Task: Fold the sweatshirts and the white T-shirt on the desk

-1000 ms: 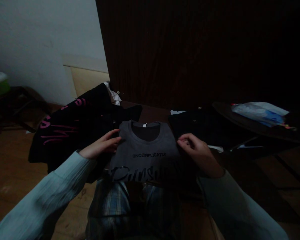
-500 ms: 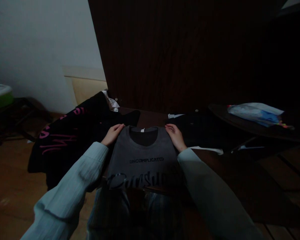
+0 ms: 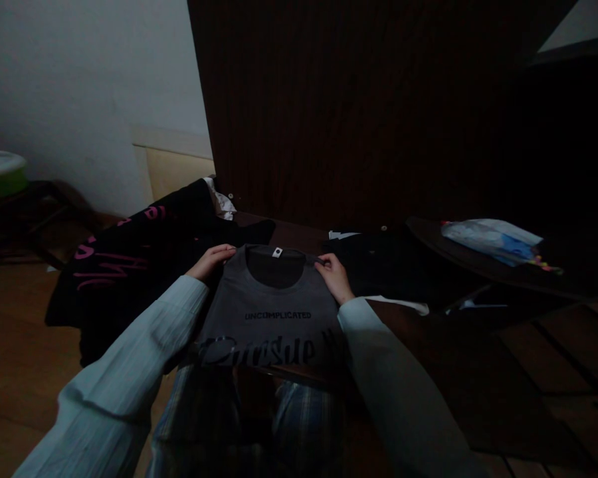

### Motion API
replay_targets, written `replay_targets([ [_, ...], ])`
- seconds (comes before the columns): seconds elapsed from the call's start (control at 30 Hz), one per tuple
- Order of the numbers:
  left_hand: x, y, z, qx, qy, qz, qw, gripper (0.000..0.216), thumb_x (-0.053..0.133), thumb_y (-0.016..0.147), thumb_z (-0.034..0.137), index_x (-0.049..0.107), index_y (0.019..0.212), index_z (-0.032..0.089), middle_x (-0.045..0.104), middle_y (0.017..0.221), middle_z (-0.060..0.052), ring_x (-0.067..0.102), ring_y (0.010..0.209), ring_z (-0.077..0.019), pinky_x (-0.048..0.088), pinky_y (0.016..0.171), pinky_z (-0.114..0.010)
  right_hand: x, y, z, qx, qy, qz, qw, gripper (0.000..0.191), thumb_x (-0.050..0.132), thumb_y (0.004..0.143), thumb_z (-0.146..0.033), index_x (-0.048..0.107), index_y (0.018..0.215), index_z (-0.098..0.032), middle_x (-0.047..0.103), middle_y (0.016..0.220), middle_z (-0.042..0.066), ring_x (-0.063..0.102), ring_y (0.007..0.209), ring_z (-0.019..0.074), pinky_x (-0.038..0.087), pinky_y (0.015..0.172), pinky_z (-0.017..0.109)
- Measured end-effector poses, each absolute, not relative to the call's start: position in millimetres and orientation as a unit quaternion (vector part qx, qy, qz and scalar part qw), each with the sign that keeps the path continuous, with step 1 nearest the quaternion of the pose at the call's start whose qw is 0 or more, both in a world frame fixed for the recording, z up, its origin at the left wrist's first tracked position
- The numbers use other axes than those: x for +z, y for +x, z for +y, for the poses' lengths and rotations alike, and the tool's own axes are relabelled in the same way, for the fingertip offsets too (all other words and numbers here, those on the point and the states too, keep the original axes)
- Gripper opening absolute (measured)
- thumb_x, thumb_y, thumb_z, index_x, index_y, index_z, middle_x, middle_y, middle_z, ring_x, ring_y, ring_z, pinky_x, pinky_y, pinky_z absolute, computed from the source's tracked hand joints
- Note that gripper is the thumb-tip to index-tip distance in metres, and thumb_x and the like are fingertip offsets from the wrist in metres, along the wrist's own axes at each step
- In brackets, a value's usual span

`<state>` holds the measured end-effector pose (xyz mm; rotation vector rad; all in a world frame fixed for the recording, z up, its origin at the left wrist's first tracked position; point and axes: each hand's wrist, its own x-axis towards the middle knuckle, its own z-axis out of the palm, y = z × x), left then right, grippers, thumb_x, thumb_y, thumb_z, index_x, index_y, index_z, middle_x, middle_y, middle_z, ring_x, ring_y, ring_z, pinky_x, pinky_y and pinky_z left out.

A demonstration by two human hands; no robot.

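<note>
Green is showing first, on a tub (image 3: 2,186) under a pale lid, sitting at ten o'clock from the shirt (image 3: 274,299), on a dark stand (image 3: 50,209). Behind it a pale wall (image 3: 90,86) is rising. At nine o'clock, black cloth (image 3: 104,299) with pink lettering is lying in a loose heap, and a scrap of white (image 3: 222,202) is poking out beyond it at eleven.

Just beside the heap, the left hand (image 3: 210,262) is reaching to the shirt's shoulder at ten o'clock. Its fingertips are touching the edge; the thumb is hidden, so whether it is pinching I cannot tell. A light sleeve is covering the arm.

The grey shirt is lying front up between the hands, on a dark ledge (image 3: 299,236), above the plaid trousers (image 3: 303,418) showing at six. Its collar is facing twelve, with a white tag (image 3: 278,252) standing out there; "UNCOMPLICATED" is running across the chest over larger script.

The right hand (image 3: 326,267) is gripping the other shoulder at two o'clock, thumb and fingers closing together on the fabric. Past it, a dark garment (image 3: 379,262) is lying toward three, near a round top (image 3: 418,232) where a blue and white bag (image 3: 493,240) is resting.
</note>
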<state>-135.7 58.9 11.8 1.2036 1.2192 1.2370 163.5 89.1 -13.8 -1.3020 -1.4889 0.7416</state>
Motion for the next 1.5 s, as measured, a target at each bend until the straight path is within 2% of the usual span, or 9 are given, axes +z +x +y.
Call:
replay_targets([
  [0.27, 17, -136, 59, 0.522, 0.471, 0.483, 0.522, 0.032, 0.069, 0.051, 0.040, 0.049, 0.056, 0.016, 0.039, 0.045, 0.007, 0.033, 0.038, -0.0043, 0.021, 0.038, -0.018, -17, 164, 98, 0.371, -0.508, -0.577, 0.520, 0.017, 0.059, 0.057, -0.029, 0.054, 0.071, -0.020, 0.060, 0.073, 0.000, 0.057, 0.072, 0.0164, 0.045, 0.072, 0.031],
  [0.47, 15, -131, 58, 0.489, 0.502, 0.544, 0.461, 0.041, 0.069, 0.050, 0.050, 0.050, 0.061, 0.016, 0.048, 0.053, 0.004, 0.043, 0.048, -0.0078, 0.032, 0.045, -0.020, -21, 165, 104, 0.372, -0.537, -0.551, 0.519, 0.017, 0.057, 0.059, -0.030, 0.057, 0.073, -0.019, 0.060, 0.070, 0.000, 0.055, 0.067, 0.0164, 0.044, 0.068, 0.031],
  [0.67, 7, -132, 65, 0.438, 0.593, 0.568, 0.367, 0.045, 0.061, 0.054, 0.059, 0.048, 0.061, 0.016, 0.047, 0.056, 0.004, 0.043, 0.053, -0.0098, 0.033, 0.050, -0.022, -28, 164, 108, 0.353, -0.544, -0.547, 0.529, 0.016, 0.058, 0.058, -0.025, 0.055, 0.072, -0.020, 0.059, 0.070, 0.000, 0.055, 0.068, 0.0162, 0.044, 0.069, 0.031],
  [0.9, -1, -135, 68, 0.433, 0.628, 0.599, 0.245, 0.035, 0.058, 0.061, 0.050, 0.045, 0.073, 0.019, 0.050, 0.065, 0.003, 0.047, 0.062, -0.0123, 0.036, 0.058, -0.024, -31, 163, 111, 0.363, -0.553, -0.527, 0.534, 0.017, 0.057, 0.058, -0.022, 0.052, 0.074, -0.021, 0.057, 0.068, -0.001, 0.055, 0.066, 0.0151, 0.044, 0.067, 0.030],
  [1.03, 0, -134, 65, 0.450, 0.627, 0.596, 0.223, 0.034, 0.061, 0.060, 0.045, 0.044, 0.076, 0.020, 0.049, 0.065, 0.003, 0.046, 0.059, -0.0114, 0.035, 0.057, -0.023, -30, 162, 109, 0.326, -0.581, -0.519, 0.535, 0.019, 0.058, 0.056, -0.022, 0.047, 0.071, -0.021, 0.052, 0.064, -0.003, 0.052, 0.062, 0.0140, 0.043, 0.064, 0.028],
  [1.13, 0, -135, 66, 0.457, 0.624, 0.596, 0.218, 0.033, 0.062, 0.059, 0.044, 0.047, 0.074, 0.020, 0.049, 0.065, 0.003, 0.043, 0.056, -0.0101, 0.032, 0.054, -0.022, -28, 161, 105, 0.292, -0.598, -0.524, 0.532, 0.019, 0.059, 0.056, -0.024, 0.045, 0.069, -0.021, 0.050, 0.062, -0.004, 0.051, 0.060, 0.0142, 0.043, 0.064, 0.029],
  [1.23, -1, -136, 68, 0.471, 0.605, 0.598, 0.233, 0.034, 0.063, 0.058, 0.047, 0.050, 0.069, 0.018, 0.050, 0.063, 0.003, 0.042, 0.055, -0.0098, 0.032, 0.053, -0.022, -24, 160, 102, 0.281, -0.602, -0.521, 0.536, 0.020, 0.060, 0.057, -0.027, 0.047, 0.070, -0.021, 0.055, 0.065, -0.001, 0.054, 0.064, 0.0155, 0.044, 0.067, 0.030],
  [1.37, 1, -137, 70, 0.512, 0.549, 0.577, 0.322, 0.042, 0.063, 0.054, 0.055, 0.051, 0.067, 0.017, 0.050, 0.060, 0.003, 0.044, 0.055, -0.0097, 0.033, 0.053, -0.022, -19, 159, 101, 0.295, -0.595, -0.528, 0.529, 0.017, 0.055, 0.062, -0.031, 0.053, 0.074, -0.019, 0.062, 0.075, 0.004, 0.058, 0.073, 0.0176, 0.045, 0.071, 0.031],
  [1.5, 8, -137, 68, 0.531, 0.500, 0.569, 0.379, 0.048, 0.067, 0.049, 0.057, 0.053, 0.068, 0.016, 0.049, 0.056, 0.005, 0.040, 0.049, -0.0073, 0.029, 0.047, -0.021, -17, 159, 101, 0.302, -0.591, -0.553, 0.504, 0.012, 0.050, 0.065, -0.029, 0.057, 0.068, -0.019, 0.064, 0.072, 0.003, 0.059, 0.076, 0.0190, 0.044, 0.073, 0.032],
])
